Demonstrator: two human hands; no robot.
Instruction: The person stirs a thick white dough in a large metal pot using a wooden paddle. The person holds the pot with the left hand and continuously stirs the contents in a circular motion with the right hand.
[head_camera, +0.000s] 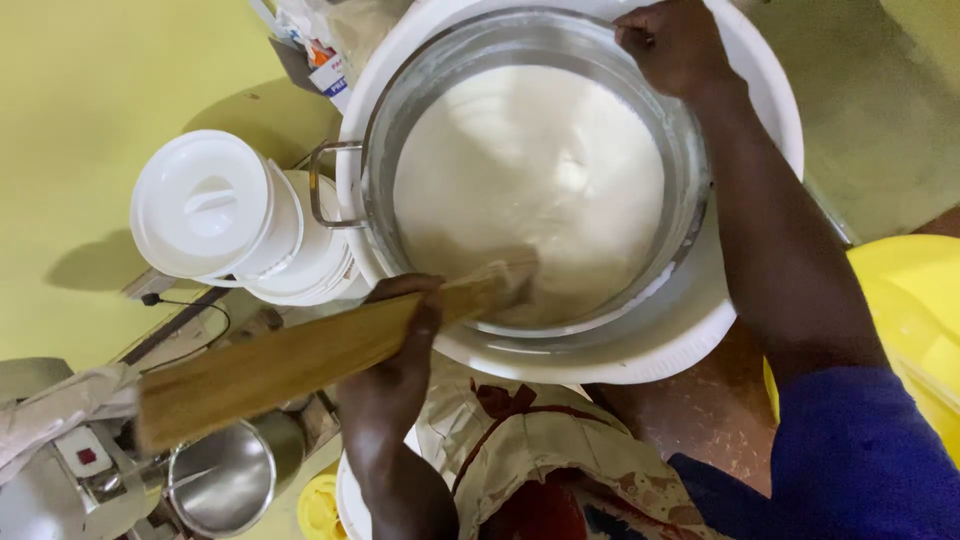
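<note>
Two hands at work over one big pot, seen from above. Far left: pale yellow-green floor w/ soft shadows. On it, a white plastic bucket with a ribbed lid (215, 205), lying just beside the basin. Below that, bottom-left corner, a grey machine w/ a red switch (75, 460) and a small shiny steel bowl (225, 480), plus a yellow round lid (320, 510) partly hidden.

Next: long flat wooden paddle (300, 355), running diagonally from lower left up to the right, its tip dipped into the mix at the pot's near edge. Left hand (395, 375) grips the paddle approx. mid-shaft, fingers wrapped tight around the wood, thumb on top.

Centre: wide steel pot with a wire side handle (335, 185), sitting inside a larger white plastic basin (650, 350). Pot holds smooth white batter (530, 170), filling most of it, w/ residue on the inner wall.

Right: right hand (670, 45) on the pot's far rim, fingers curled over the edge and pinching it; arm crosses the basin, blue sleeve at lower right. Below the basin, patterned cream-and-red cloth (530, 460) on the person's lap. Far right edge: yellow plastic tub (915, 300); reddish-brown speckled floor between it and the lap.
</note>
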